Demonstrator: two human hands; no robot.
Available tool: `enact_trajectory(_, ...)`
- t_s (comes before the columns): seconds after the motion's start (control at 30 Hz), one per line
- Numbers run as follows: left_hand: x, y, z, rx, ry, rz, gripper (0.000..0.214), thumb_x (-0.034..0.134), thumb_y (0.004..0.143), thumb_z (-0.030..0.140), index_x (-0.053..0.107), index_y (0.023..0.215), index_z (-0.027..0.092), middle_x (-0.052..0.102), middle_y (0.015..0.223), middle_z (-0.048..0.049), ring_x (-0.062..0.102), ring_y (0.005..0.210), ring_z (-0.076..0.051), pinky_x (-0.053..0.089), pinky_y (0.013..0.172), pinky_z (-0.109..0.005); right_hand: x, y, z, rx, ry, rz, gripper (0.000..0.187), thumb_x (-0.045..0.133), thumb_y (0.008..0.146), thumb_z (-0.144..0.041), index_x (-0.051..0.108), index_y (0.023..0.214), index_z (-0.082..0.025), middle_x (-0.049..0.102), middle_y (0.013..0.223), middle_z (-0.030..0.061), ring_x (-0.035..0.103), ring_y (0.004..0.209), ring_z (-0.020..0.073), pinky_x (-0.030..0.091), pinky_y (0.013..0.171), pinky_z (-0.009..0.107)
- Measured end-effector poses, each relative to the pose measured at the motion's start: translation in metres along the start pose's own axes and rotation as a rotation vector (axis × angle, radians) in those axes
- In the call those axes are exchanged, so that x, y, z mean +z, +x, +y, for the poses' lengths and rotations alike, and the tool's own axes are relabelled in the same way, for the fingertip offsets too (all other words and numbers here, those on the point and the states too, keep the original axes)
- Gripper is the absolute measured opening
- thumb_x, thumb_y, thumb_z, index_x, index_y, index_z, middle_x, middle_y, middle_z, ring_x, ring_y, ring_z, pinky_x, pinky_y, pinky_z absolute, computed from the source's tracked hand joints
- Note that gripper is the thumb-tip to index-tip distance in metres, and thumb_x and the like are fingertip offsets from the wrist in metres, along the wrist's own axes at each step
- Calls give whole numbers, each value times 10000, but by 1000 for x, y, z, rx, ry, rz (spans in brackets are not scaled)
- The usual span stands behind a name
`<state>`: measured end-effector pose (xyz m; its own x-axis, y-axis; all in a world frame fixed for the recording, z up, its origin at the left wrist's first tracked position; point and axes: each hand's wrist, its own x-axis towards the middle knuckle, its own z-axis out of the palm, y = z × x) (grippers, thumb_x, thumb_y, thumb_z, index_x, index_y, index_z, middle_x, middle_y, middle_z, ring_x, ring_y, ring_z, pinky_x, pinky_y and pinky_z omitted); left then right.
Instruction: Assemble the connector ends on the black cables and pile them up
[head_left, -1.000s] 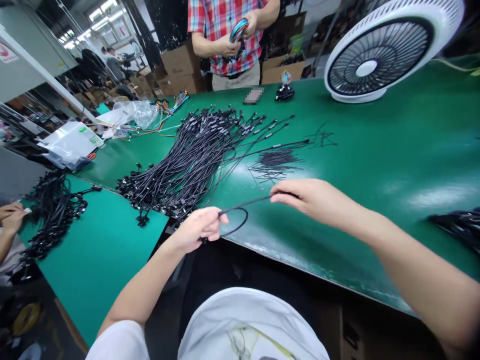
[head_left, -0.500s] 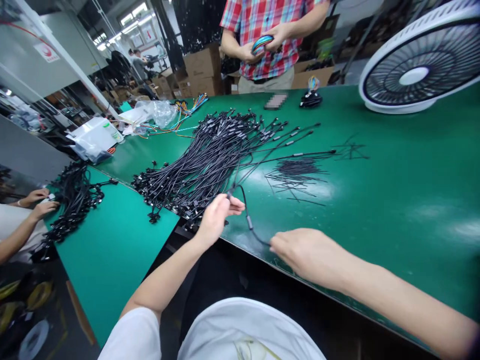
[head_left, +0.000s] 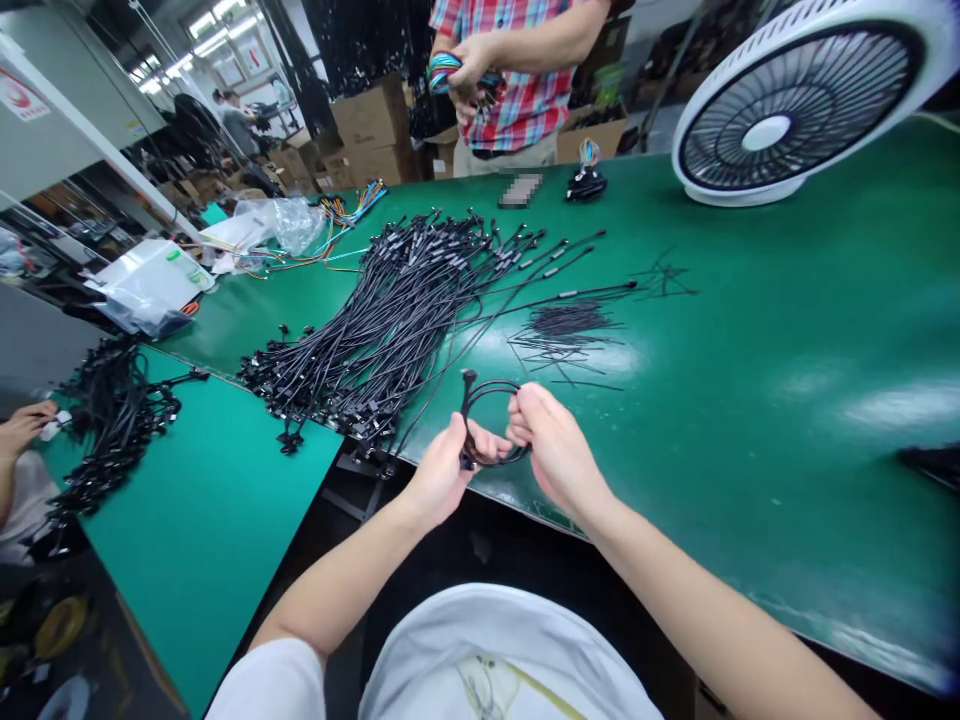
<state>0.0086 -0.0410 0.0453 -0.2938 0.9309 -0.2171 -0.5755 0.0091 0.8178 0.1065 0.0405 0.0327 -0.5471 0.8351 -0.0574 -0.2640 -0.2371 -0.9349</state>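
Observation:
A black cable (head_left: 491, 384), bent into a loop, is held between my two hands above the front edge of the green table. My left hand (head_left: 444, 465) pinches it on the left side, where a connector end sticks up over the fingers. On the loop's right side, my right hand (head_left: 551, 440) has its fingers closed around the cable. Just beyond my hands lies a big pile of similar black cables (head_left: 405, 310), their connectors bunched at the near left. A small heap of thin black ties (head_left: 566, 325) rests to the right of that pile.
A white fan (head_left: 780, 125) stands at the back right of the green table (head_left: 750, 400). At left, a co-worker's hand (head_left: 30, 425) is beside another cable pile (head_left: 112, 420). Across the table, a person in a checked shirt (head_left: 517, 100) holds coloured wires. A white box (head_left: 154, 275) sits back left.
The cable, hanging in a loose curve between my hands before, is now coiled into a loop. My right hand has moved up and left, close to my left hand. The view has shifted right.

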Motion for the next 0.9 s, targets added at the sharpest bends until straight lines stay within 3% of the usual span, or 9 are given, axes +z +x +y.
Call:
enact_trajectory(0.07,1,-1,-11,-38,-38,46,521,513,852,604,450,593,157,467,605,5,561,683,-141,447,730,-281,6,-2,5,21,93,62,400,573,842,-565,458,735,-197,269,580,-86,229,465,52,203,422,189)
enact_trajectory(0.23,4,-2,-19,-5,-153,116,490,490,875,578,356,615,184,310,559,62,327,496,-79,374,559,-242,6,-2,12,79,70,57,323,656,790,-475,537,933,-211,306,565,-103,244,434,50,208,388,183)
enact_trajectory(0.3,4,-2,-21,10,-86,96,507,519,846,603,366,606,183,352,586,48,387,539,-89,405,604,-256,5,-2,11,66,69,68,291,641,800,-458,567,912,-200,333,568,-89,292,456,54,245,397,176)
enact_trajectory(0.4,2,-3,-25,49,50,110,556,586,778,641,371,568,174,496,711,-10,511,716,-121,443,750,-277,8,-5,9,46,125,80,275,641,801,-453,577,900,-205,531,751,-21,481,606,80,385,474,173)
enact_trajectory(0.5,-4,-6,-27,-81,109,118,596,607,715,697,354,570,178,533,721,-20,532,732,-133,463,747,-294,16,-14,8,68,176,17,323,588,837,-517,535,956,-222,610,1026,35,584,735,118,468,523,207)
enact_trajectory(0.6,-11,-12,-28,-254,157,0,623,584,682,752,350,584,183,511,642,-3,526,634,-127,476,655,-299,21,-21,5,95,142,17,385,549,847,-594,461,969,-239,629,917,14,591,667,119,447,460,188)
enact_trajectory(0.7,-16,-20,-32,-303,262,-192,610,573,709,738,395,583,168,540,654,-26,539,616,-124,464,615,-280,16,-22,-2,192,135,-81,468,511,831,-671,453,1029,-251,553,686,-42,500,502,104,368,362,172)
enact_trajectory(0.8,-18,-23,-41,-233,386,-258,565,471,811,704,493,718,147,552,666,-32,536,606,-122,423,566,-256,8,-18,-8,352,219,-237,555,485,806,-732,514,984,-207,477,602,-50,430,449,89,346,356,186)
enact_trajectory(0.9,-16,-21,-48,-97,505,-214,518,400,886,639,471,1048,152,500,664,23,485,575,-107,405,556,-251,8,-15,-8,319,316,-154,573,514,781,-745,544,901,-185,455,615,-46,432,477,72,364,412,186)
